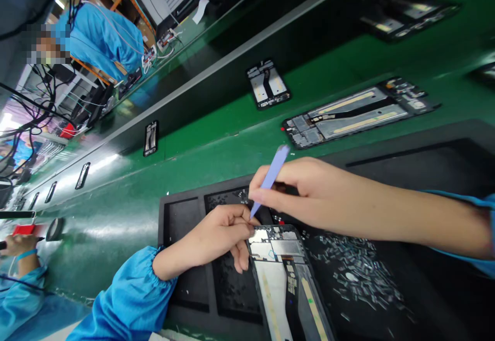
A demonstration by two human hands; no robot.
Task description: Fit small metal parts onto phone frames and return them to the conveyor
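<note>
My left hand [226,235] grips the top left corner of an opened phone [274,284], with thumb and fingers closed at its edge. The phone's inner side faces up, showing metal plates, a black ribbon cable and pale strips. My right hand [296,183] pinches purple tweezers [273,176], tilted with the narrow tip down. That tip is close to my left fingertips and the phone's top left corner; whether it touches anything is too small to tell. Beneath lies a black foam tray [185,196] with recessed compartments.
Small clear strips [363,269] lie piled right of the phone, and small dark pieces [232,289] fill a compartment. Beyond the tray, another opened phone [359,114] lies on the green bench [201,168]. More phones [268,84] line the dark strip behind. A co-worker's hand [19,245] is at left.
</note>
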